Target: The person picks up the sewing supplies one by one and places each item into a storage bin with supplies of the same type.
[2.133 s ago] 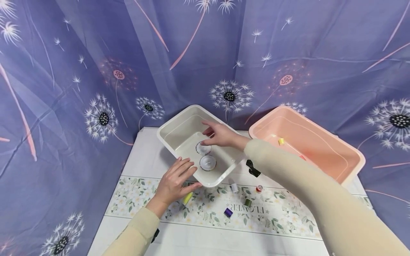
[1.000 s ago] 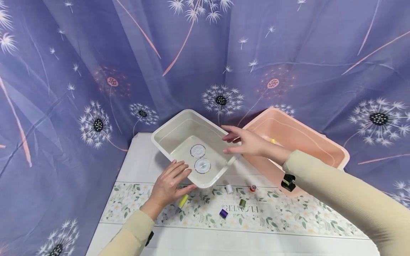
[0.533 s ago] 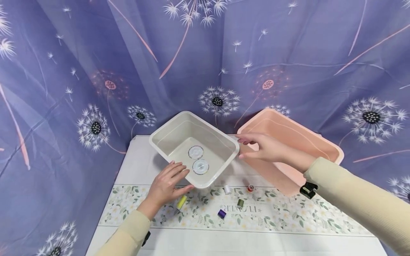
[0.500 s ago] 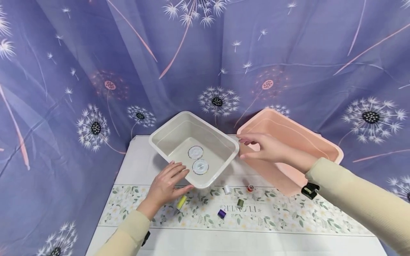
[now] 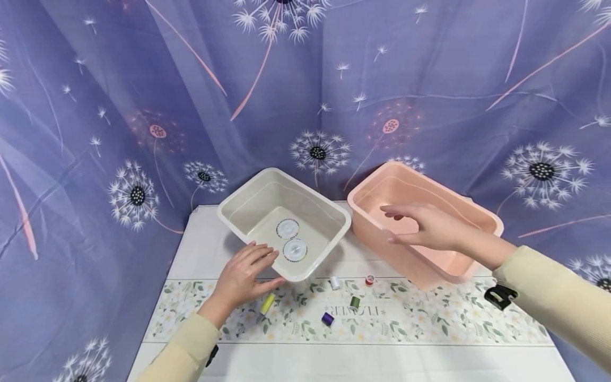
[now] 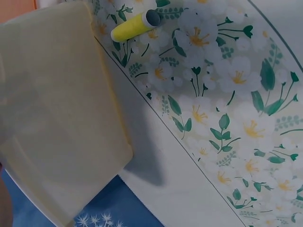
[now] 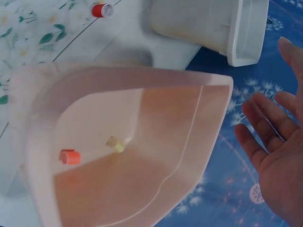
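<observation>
My left hand (image 5: 241, 278) rests at the near left rim of the off-white basin (image 5: 260, 197), its fingers fairly straight and the thumb along the front corner. Inside that basin lie two round pin wheels, the farther pin wheel (image 5: 287, 228) beside the nearer pin wheel (image 5: 295, 250), both ringed with small dark beads. Above the pink basin (image 5: 379, 246) hovers my right hand (image 5: 429, 225), fingers spread and nothing in them. The right wrist view shows a coral spool (image 7: 71, 157) and a pale yellow spool (image 7: 116, 144) on the pink basin's floor; in the head view neither shows.
In front of the basins several thread spools lie on the flowered cloth: a yellow spool (image 5: 268, 304), a purple spool (image 5: 327, 319), a green spool (image 5: 355, 303), a white spool (image 5: 335, 283) and a red spool (image 5: 369, 279). A blue dandelion curtain (image 5: 267, 106) hangs behind.
My right hand has left the farther pin wheel, which lies flat in the off-white basin, and has moved right to above the pink basin. My left hand stays at the rim.
</observation>
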Demonstrator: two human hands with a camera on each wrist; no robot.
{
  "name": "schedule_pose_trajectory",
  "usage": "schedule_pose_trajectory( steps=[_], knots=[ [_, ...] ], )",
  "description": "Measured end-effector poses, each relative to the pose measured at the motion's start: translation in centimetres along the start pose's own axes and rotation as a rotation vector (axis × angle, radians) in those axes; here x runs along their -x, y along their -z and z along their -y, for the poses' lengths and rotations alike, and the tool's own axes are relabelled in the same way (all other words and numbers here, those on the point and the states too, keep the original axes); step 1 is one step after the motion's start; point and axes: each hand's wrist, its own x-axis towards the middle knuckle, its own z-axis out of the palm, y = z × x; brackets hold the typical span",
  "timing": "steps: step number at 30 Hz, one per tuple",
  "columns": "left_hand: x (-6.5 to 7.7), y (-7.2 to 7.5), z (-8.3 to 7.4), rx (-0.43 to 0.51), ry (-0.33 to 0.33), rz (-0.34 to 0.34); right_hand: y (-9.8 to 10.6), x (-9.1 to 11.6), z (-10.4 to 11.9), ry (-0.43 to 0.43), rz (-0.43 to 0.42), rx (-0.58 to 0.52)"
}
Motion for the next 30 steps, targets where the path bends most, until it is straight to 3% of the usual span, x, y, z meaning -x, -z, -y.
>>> schedule_pose_trajectory(
  steps=[6, 17, 25, 30],
  knots=[
    [-0.1, 0.1, 0.0, 0.002, -0.013, -0.026, 0.4, 2.0, -0.6, -0.060, 0.002, 0.028],
    [-0.7, 1.1, 0.3, -0.029, -0.024, -0.069, 0.1, 5.5, -1.9, -0.065, -0.043, 0.139],
    [-0.4, 2.1, 1.0, -0.030, -0.006, -0.138, -1.1, 7.9, -2.7, 0.005, -0.155, 0.245],
    [0.2, 2.7, 1.4, -0.050, -0.008, -0.196, -1.8, 9.6, -2.9, -0.055, -0.190, 0.239]
  ],
)
